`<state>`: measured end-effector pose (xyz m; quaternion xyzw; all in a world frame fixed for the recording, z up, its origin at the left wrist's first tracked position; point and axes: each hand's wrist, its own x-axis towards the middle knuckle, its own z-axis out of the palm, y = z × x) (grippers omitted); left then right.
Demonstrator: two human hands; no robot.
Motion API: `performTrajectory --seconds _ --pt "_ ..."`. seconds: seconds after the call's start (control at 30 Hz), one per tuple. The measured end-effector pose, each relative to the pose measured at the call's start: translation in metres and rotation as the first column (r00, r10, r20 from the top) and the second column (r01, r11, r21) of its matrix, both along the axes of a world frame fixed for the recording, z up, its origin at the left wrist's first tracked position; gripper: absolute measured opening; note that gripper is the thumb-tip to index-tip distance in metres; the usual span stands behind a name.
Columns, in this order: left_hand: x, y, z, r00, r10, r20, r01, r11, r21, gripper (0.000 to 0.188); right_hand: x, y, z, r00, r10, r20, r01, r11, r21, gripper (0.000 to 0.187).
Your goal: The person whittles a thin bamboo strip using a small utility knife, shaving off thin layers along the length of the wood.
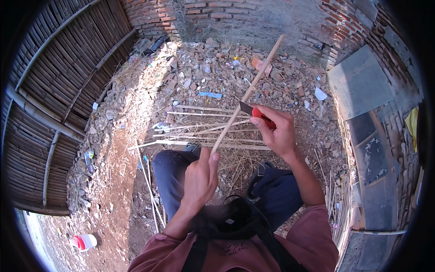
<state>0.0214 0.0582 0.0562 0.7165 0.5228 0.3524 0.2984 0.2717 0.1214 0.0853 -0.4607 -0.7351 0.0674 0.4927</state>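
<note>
A long bamboo strip slants up and away from my left hand, which is closed around its lower end. My right hand grips a red-handled utility knife. The knife's dark blade lies against the strip near its middle. Beneath my hands, several thin pale bamboo strips lie crosswise on the ground in front of my knees. How the left fingers wrap the strip's end is partly hidden.
Rubble covers the ground ahead, up to a brick wall. A bamboo-slat wall stands on the left, leaning boards on the right. A red-and-white container sits at lower left. More thin strips lie beside my left leg.
</note>
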Motion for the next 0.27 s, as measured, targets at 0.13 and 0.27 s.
performTrajectory --seconds 0.13,0.27 --pt "0.001 0.001 0.005 0.999 -0.002 0.053 0.002 1.0 0.009 0.027 -0.011 -0.001 -0.011 0.989 0.136 0.062 -0.14 0.988 0.07 0.033" --pt "-0.004 0.002 0.012 0.986 -0.035 0.161 0.041 0.999 -0.032 0.026 -0.023 -0.014 -0.022 0.973 0.214 0.092 -0.212 0.977 -0.027 0.033"
